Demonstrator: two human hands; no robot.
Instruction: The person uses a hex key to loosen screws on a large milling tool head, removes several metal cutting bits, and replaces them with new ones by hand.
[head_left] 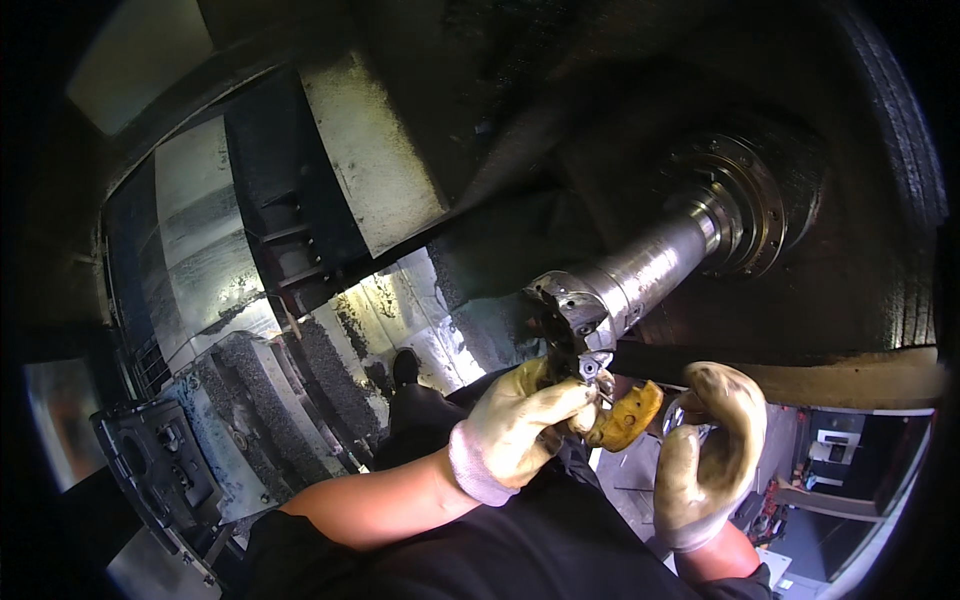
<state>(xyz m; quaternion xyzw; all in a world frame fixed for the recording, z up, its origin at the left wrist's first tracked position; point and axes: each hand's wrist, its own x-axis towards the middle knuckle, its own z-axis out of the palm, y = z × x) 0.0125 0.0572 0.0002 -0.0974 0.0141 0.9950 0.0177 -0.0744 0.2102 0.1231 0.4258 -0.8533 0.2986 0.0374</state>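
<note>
A long steel boring bar (650,270) reaches toward me, ending in a dark cutter head (575,315) with holes and pockets around it. On its lower side a small shiny block with a round screw (590,367) shows. My left hand (520,425), in a stained white glove, is closed just below the head, thumb and fingers pinched together. At its fingertips is a yellow curved piece (627,417) with small holes. My right hand (708,450), gloved too, is raised to the right of it, fingers curled toward the thumb. Something shiny, partly hidden, shows between them.
The bar leaves a round bolted flange (745,205) on the dark machine wall. Metal covers (205,215) and ridged ledges coated with dark chips (265,400) lie to the left. An open black case (160,465) is at lower left. Shelving with items (835,450) stands at lower right.
</note>
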